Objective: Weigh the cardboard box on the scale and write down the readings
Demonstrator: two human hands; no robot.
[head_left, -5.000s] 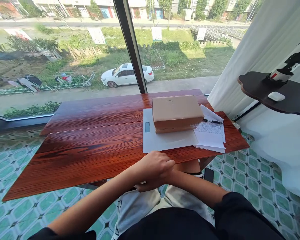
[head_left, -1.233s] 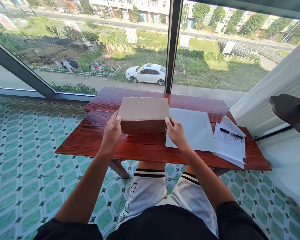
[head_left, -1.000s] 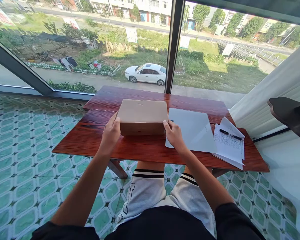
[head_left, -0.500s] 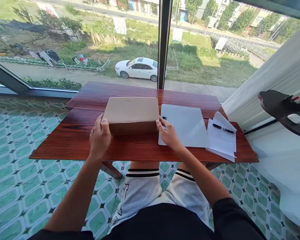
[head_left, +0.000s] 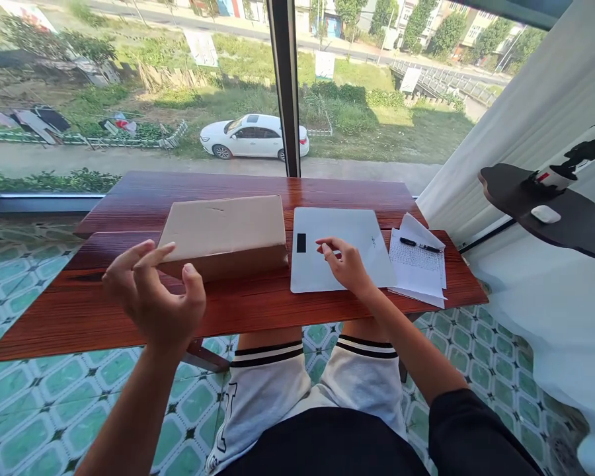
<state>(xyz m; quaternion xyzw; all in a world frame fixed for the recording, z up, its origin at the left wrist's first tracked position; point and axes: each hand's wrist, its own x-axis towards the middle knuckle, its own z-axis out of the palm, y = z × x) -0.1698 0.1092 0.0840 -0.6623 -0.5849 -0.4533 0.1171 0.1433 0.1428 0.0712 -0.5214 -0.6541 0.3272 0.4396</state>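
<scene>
Two bare hands in view, neither holding anything. Landmark: the cardboard box (head_left: 225, 233), closed, lying flat on the red-brown wooden table (head_left: 258, 307), roughly mid-table.

Left hand (head_left: 153, 301): raised in front of the near-left corner of the box, palm up, fingers (head_left: 129, 254) loosely spread and curled, thumb apart. The index fingertip overlaps the box's near-left edge in this view; cannot tell if it touches. Nothing gripped.

Right hand (head_left: 344, 264): to the right of the box, well clear of it, palm down on the white flat scale (head_left: 340, 258). Fingers lightly spread, index tip pointing back toward the box. Resting on the scale surface, not pinching anything.

Scale sits just beside the box's right side, a narrow strip of table between them. Its small dark display window (head_left: 301, 242) is on the edge nearest the box.

Right of the scale: a stack of printed paper sheets (head_left: 419, 264), partly tucked under the scale's right edge, with a black pen (head_left: 420, 245) lying across the top.

Beyond the box: the dark window mullion (head_left: 286, 86), with a white car (head_left: 252, 136) parked outside below. Far right of the box: white curtain (head_left: 515, 112) and a dark shelf (head_left: 555, 211) carrying a small white object (head_left: 545, 213).

Seated person, white shorts (head_left: 307, 390) under the table's near edge.
</scene>
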